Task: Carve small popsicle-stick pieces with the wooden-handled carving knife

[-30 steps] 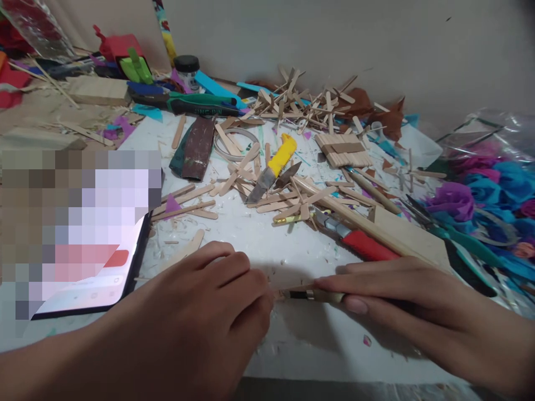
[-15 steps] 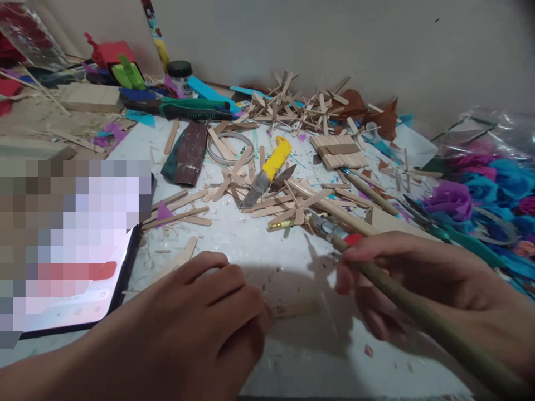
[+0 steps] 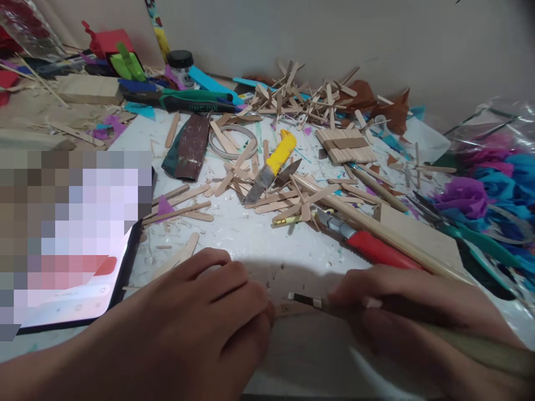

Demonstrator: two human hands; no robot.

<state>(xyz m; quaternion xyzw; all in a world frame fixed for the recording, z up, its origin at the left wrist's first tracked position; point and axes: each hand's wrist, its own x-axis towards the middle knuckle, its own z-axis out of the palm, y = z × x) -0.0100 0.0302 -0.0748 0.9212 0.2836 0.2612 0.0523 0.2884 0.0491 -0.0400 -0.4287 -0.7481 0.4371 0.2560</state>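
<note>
My left hand [image 3: 209,323] lies curled on the white table [image 3: 259,245], fingertips pinning the left end of a wooden craft stick [image 3: 288,307]. My right hand [image 3: 401,317] is closed round a long greenish-handled craft knife [image 3: 460,342]. The knife's small dark blade [image 3: 303,299] rests on the stick just right of my left fingertips. Most of the stick is hidden under the two hands.
A phone [image 3: 79,262] lies lit at the left. A red cutter [image 3: 368,245], a yellow-handled knife [image 3: 273,164], a stick raft [image 3: 345,146], loose craft sticks [image 3: 292,100], a green-handled tool [image 3: 196,103], a wood block [image 3: 422,236] and paper flowers [image 3: 480,195] crowd the table.
My right hand, raised with the knife half a second ago, has come back down and the blade is on the stick again. My left hand has stayed put.
</note>
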